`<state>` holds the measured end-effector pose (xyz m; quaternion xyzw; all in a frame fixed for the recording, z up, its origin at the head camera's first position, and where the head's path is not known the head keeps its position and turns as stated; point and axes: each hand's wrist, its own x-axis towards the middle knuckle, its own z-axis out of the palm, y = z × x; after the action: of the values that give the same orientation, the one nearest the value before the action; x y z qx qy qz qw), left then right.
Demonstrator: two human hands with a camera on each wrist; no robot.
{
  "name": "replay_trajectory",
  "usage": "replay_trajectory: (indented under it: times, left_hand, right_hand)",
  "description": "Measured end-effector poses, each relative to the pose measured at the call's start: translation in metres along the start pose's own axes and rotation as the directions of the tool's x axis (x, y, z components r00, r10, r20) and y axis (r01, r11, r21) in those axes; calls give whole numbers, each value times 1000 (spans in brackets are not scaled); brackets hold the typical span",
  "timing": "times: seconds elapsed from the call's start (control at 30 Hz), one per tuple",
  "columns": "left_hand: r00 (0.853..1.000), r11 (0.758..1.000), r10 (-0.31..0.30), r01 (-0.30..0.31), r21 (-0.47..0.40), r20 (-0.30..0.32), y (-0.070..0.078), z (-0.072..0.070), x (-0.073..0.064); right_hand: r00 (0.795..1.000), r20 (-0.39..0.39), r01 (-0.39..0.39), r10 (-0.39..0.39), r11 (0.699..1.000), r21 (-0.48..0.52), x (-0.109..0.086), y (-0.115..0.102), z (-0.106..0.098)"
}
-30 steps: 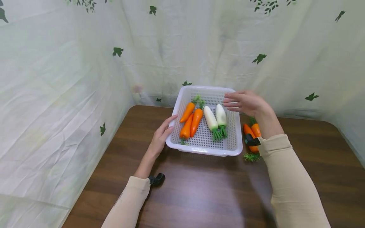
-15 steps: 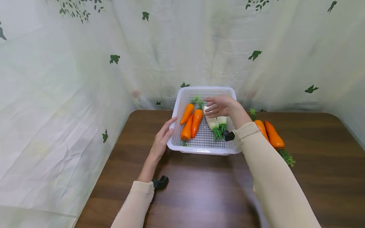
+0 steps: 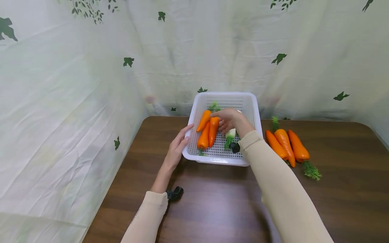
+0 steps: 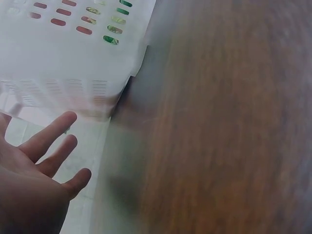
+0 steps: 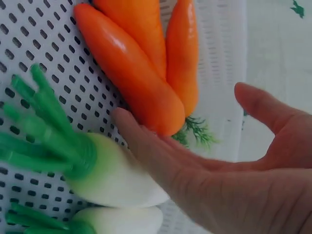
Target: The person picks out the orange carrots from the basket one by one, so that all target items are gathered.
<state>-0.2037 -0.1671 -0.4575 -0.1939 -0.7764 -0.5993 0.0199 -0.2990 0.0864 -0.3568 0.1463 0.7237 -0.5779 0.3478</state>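
Note:
A white plastic basket (image 3: pixel 225 161) stands on the table with three orange carrots (image 3: pixel 203 137) on its left side and two white radishes (image 3: pixel 231 133) with green tops on its right. My left hand (image 3: pixel 176 146) rests against the basket's left rim; in the left wrist view, straight, spread fingers (image 4: pixel 58 153) lie by its outer wall. Inside the basket, my right hand (image 3: pixel 228 119) reaches over the radishes with nothing in its grasp, partly hiding them. Its fingertips are right at the thick end of the nearest carrot (image 5: pixel 141 87), thumb held apart.
Three more carrots (image 3: pixel 285 146) with leafy green tops lie on the brown wooden table (image 3: pixel 212 202), right of the basket and near my right forearm. A pale curtain (image 3: pixel 188 50) with green leaf prints hangs behind the table and along its left side.
My right hand has moved left and down from the basket's right rim, across the radishes to the carrots inside. My left hand has stayed at the left rim.

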Motion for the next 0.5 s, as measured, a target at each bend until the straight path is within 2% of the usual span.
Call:
replay_trajectory:
  times: [0.1,0.23,0.33,0.5]
  left_hand:
    - [1000,1000,3,-3,3,-3,0,0,0]
    - [1000,1000,4,-4,28,-11,2,-1,1]
    - [1000,999,2,-2,37,-14,2,-1,1]
    - [1000,999,4,-4,36,-19,1,1,1]
  right_hand:
    - [998,-54,-26,27,999,19,17,-1,4]
    - [995,-98,-28,31,999,36,25,-5,10]
    - [993,-116,15,-10,999,42,18,-6,16]
    - [989,-135,65,-63,998,6,27,1,24]
